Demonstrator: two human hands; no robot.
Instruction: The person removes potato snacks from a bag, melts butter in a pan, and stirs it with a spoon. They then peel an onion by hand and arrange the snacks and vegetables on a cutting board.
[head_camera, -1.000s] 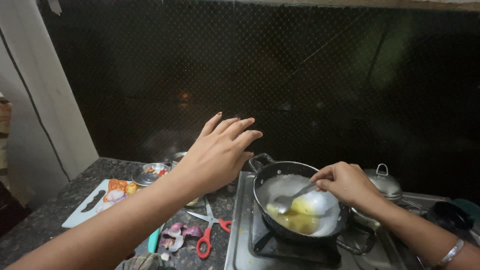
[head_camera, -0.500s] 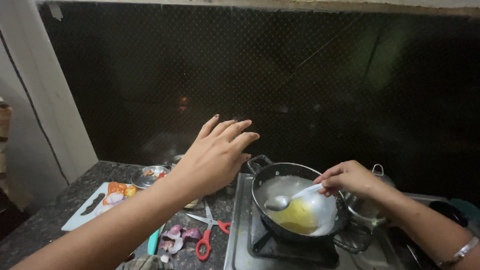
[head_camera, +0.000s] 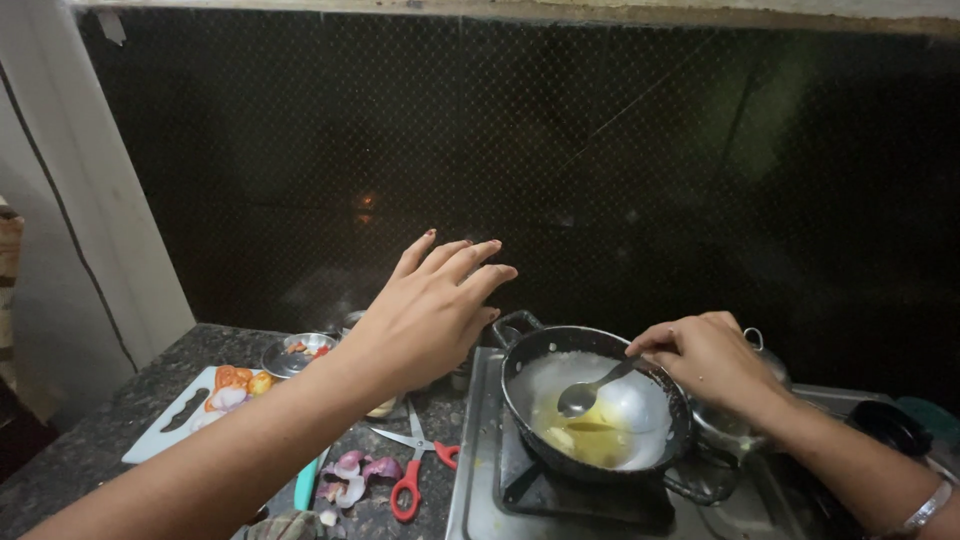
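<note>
Pinching a spoon (head_camera: 592, 391) near the top of its handle, my right hand (head_camera: 712, 362) is closing thumb and fingertips on it while the other fingers are curling loosely. Its bowl is dipping into the pan (head_camera: 596, 410), just above the yellow liquid (head_camera: 585, 440) pooling at the bottom. That pan is sitting on the stove (head_camera: 560, 500), its near handle pointing toward me and its far handle toward the wall.

My left hand (head_camera: 425, 320) is hanging in the air, fingers stretched and spread, palm down, gripping nothing and touching nothing. It is hovering above the counter (head_camera: 120, 400) just left of the pan, over a small steel bowl (head_camera: 298, 352). Below it, red-handled scissors (head_camera: 412, 465) are lying open beside onion peels (head_camera: 350, 470), and a white cutting board (head_camera: 170, 430) with cut vegetable pieces is lying farther left.

I am judging this to be the stirring step: I am working the yellow liquid round the pan with the spoon. White residue is coating the pan's inner wall, so the stirring seems well under way. Next, I am thinking, the spoon needs lowering fully into the liquid and sweeping along the bottom, keeping the pinch firm so the handle is not twisting. A lidded pot (head_camera: 760, 350) is standing just behind my right hand, so I am minding my knuckles there.
</note>
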